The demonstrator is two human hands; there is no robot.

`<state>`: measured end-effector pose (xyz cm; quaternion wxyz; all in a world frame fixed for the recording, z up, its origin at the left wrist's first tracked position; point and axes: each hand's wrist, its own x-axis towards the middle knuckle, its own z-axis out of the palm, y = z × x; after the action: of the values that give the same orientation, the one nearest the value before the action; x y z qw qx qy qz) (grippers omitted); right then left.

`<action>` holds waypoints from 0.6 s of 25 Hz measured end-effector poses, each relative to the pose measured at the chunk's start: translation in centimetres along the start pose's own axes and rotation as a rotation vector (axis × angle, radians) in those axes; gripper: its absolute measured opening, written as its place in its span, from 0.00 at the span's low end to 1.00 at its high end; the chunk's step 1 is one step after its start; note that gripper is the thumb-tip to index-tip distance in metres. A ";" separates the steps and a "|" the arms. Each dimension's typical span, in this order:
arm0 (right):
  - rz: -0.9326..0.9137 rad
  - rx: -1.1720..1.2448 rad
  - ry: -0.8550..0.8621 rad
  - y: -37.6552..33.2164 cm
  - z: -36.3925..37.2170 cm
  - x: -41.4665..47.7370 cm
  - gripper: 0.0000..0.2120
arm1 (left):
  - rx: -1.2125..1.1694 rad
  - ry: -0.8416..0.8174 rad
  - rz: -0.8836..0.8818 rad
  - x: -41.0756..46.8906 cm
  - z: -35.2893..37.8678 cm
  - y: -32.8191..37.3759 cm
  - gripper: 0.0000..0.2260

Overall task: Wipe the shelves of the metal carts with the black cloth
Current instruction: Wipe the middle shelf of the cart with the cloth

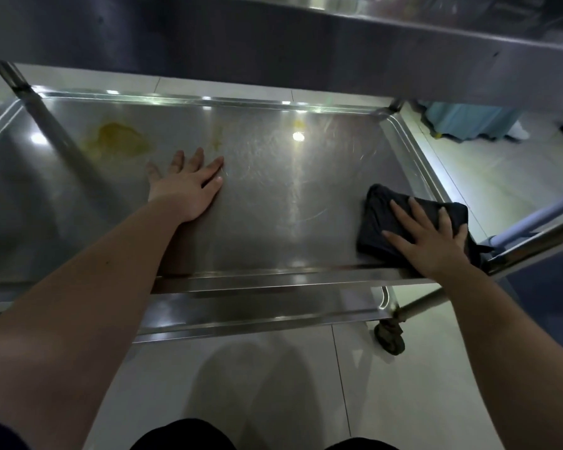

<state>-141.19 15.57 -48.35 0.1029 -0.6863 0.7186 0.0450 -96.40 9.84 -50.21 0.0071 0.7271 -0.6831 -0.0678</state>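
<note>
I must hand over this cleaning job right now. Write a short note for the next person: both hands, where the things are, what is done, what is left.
Left hand: open, flat on the steel middle shelf of the metal cart.
Right hand: open, fingers spread, pressing the folded black cloth onto the shelf's near right corner.
Done: cannot tell how much is wiped.
Left: large yellow stain at the far left, faint yellow smear beside it, small yellow spot near the far edge; then the lower shelf.
</note>
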 end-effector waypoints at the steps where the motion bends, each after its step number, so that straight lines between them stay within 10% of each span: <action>1: -0.004 -0.009 0.003 -0.1 0.1 0.4 0.31 | 0.000 -0.002 0.000 0.0 0.0 0.0 0.23; 15: -0.079 -0.057 0.026 -5.3 -3.2 17.8 0.32 | 0.012 0.031 0.015 1.7 0.7 -0.2 0.23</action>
<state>-136.83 -2.80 -48.59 0.0754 -0.7174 0.6905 0.0525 -96.20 8.26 -51.08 0.0139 0.7230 -0.6888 -0.0522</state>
